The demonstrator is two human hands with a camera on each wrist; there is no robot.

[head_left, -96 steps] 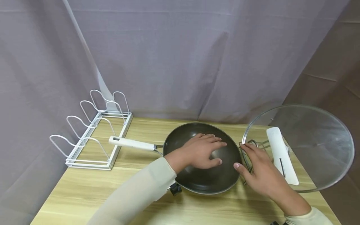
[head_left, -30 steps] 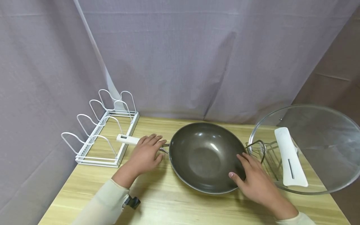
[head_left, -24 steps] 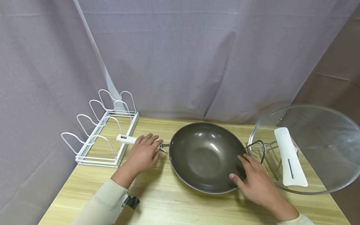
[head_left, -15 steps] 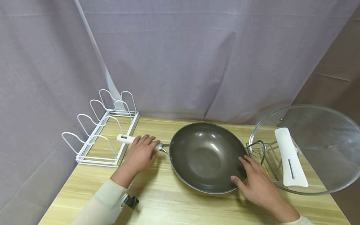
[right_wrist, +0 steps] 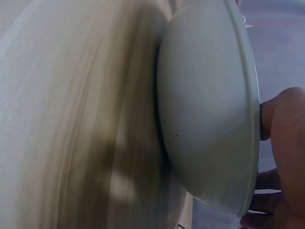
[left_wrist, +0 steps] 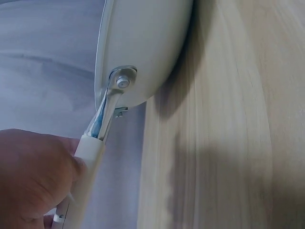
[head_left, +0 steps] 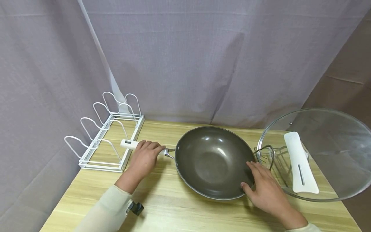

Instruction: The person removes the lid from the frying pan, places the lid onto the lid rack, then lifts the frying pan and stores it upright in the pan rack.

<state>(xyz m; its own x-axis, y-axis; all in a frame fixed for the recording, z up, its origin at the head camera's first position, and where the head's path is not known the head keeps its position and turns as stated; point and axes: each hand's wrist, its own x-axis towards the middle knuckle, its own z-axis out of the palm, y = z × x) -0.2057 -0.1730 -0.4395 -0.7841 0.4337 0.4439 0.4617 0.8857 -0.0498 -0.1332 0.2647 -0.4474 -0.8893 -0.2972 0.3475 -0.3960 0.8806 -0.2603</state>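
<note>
A dark, deep wok (head_left: 211,161) with a pale outside sits on the wooden table, its white handle (head_left: 129,144) pointing left. My left hand (head_left: 144,158) is wrapped over this handle close to its metal bracket (left_wrist: 111,102), gripping it from above. On the opposite side my right hand (head_left: 262,183) rests its fingers and thumb over the wok's near right rim, loosely extended rather than curled. In the right wrist view, those fingers (right_wrist: 268,179) lie at the rim (right_wrist: 252,143), beyond the rounded outer wall.
A white wire rack (head_left: 130,145) with upright loops stands at the left, close to the handle's end. At the right, a large glass lid (head_left: 333,145) with a white handle (head_left: 301,162) leans over a dark wire stand (head_left: 272,154). Grey cloth (head_left: 179,64) hangs behind the table.
My left hand went from over the wok's middle to the handle, then slid slightly left and closed round it. My right hand came onto the rim and shifted slightly right. The wok stayed put.
</note>
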